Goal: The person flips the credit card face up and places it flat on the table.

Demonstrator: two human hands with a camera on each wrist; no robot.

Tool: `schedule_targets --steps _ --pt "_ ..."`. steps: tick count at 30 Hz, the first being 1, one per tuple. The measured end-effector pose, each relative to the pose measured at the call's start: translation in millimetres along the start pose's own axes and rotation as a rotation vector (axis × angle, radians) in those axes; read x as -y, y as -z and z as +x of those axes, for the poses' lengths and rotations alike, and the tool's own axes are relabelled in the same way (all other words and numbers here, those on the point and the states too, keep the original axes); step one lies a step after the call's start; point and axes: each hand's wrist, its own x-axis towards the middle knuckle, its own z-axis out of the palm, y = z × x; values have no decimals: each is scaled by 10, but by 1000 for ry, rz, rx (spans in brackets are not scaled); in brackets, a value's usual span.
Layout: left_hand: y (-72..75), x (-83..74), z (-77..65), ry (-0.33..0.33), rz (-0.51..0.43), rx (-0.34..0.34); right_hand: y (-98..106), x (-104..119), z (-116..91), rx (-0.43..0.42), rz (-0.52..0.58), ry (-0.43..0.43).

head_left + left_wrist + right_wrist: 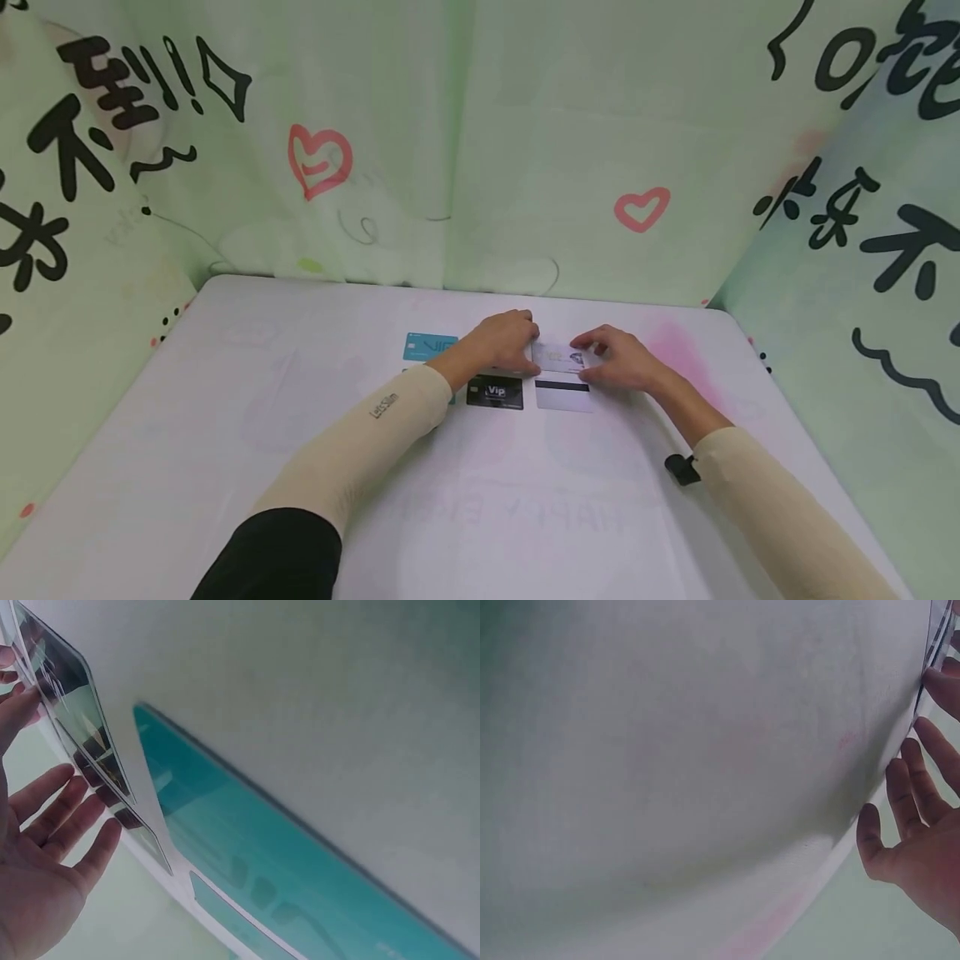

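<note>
A pale patterned card (557, 357) lies flat on the white table between the two hands. My left hand (501, 342) is at its left side, thumb and fingers by its left edge, partly covering another card behind it. At the right side, my right hand (622, 358) touches the card's edge with thumb and fingertips. Below lie a black "Vip" card (495, 392) and a pale card with a dark stripe (563, 393). A blue VIP card (430, 347) lies left of my left hand. Loosely extended fingers show in both wrist views.
The white table (480, 517) reaches back to a pale green cloth (525, 150) with hearts and black writing, which also hangs at both sides. A teal card (452, 399) is mostly hidden beneath the left forearm. A black wrist device (682, 469) sits by the right sleeve.
</note>
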Motion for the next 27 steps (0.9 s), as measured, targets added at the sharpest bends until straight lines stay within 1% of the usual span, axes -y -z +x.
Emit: schedule_targets --steps 3,7,15,20,23,27 --pt "3 -9 -6 3 4 1 -9 2 -9 -3 0 1" --pt "21 -20 -22 10 -14 3 -13 -5 -10 -8 -4 4" --pt "23 -13 -42 20 -18 7 -34 -30 3 -15 22 5" --pt "50 -24 -76 12 -44 28 -42 -28 -14 -28 34 0" --pt "68 -33 -102 21 -58 39 -38 -20 -36 -39 36 5" --pt "74 -59 -158 29 -42 36 -33 -10 -58 -56 45 19"
